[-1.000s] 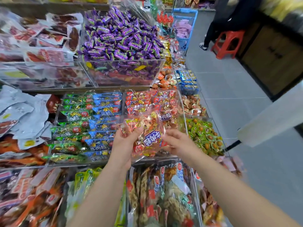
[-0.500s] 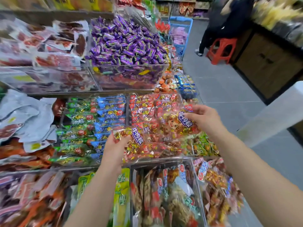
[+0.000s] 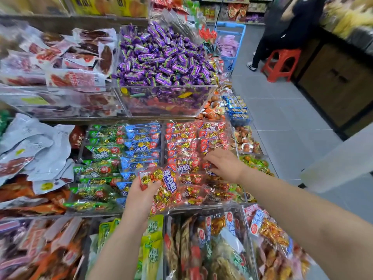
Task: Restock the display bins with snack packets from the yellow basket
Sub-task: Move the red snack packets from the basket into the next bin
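Snack packets in red and gold are filling the clear display bin in the middle row, and we are working at its near end. Our left hand is gripping one red packet printed with white characters on a blue patch, with our fingers curling round its left edge. It is tilting over the near left corner of the bin and touching the packets beneath.

Our right hand is reaching farther in, palm down on the pile at the right side of the same bin. Its fingers are bending down among the wrappers, and we cannot tell whether they are pinching a packet or only pressing on it.

Blue packets and green packets are lying in rows just left of the bin. Purple candies are heaping up in the bin on the shelf above. Far right, a person in dark clothes is sitting on a red stool beside a blue basket.
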`<action>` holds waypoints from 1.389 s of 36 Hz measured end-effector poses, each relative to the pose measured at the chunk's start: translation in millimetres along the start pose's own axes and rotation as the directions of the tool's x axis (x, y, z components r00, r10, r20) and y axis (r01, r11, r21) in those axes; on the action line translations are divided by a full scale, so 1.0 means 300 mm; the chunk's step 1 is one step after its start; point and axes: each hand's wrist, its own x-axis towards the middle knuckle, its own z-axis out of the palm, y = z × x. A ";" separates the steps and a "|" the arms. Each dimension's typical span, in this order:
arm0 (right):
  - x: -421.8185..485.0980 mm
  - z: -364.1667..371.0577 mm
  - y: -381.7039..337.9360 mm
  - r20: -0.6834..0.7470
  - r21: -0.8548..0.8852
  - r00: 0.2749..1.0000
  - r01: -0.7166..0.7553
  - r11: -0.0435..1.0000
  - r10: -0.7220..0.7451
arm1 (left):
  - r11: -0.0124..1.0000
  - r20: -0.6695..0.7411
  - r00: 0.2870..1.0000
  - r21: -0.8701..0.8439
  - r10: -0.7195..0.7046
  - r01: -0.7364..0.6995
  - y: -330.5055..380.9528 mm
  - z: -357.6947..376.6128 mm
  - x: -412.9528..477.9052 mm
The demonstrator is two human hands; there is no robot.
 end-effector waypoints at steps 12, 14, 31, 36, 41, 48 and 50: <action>-0.047 0.103 -0.033 0.023 -0.254 0.983 -0.169 0.952 0.181 | 0.996 0.044 0.999 -0.079 -0.028 0.031 0.010 0.063 0.024; -0.012 0.086 -0.021 0.036 -0.227 0.984 -0.164 0.960 0.176 | 0.992 0.043 0.998 -0.122 -0.037 0.042 0.020 0.077 0.020; -0.220 -0.029 -0.208 0.277 0.959 0.785 -0.196 -0.203 0.554 | 0.813 0.321 0.947 -0.558 0.023 0.169 0.028 0.134 -0.029; -0.261 -0.072 -0.247 0.312 0.903 0.812 -0.091 -0.421 0.494 | 0.959 0.443 0.896 -0.238 -0.034 0.154 0.003 0.194 -0.051; -0.287 -0.141 -0.118 0.136 0.912 0.888 -0.285 0.294 0.440 | 0.997 0.463 0.886 -0.056 -0.014 0.045 -0.002 0.216 -0.059; -0.252 -0.229 -0.040 0.167 0.603 0.957 -0.288 0.744 0.236 | 0.957 0.496 0.866 0.214 0.065 -0.194 0.008 0.243 -0.053; -0.235 -0.264 -0.002 0.072 0.558 0.948 -0.296 0.776 0.310 | 0.850 0.419 0.889 0.385 0.186 -0.360 0.028 0.233 -0.024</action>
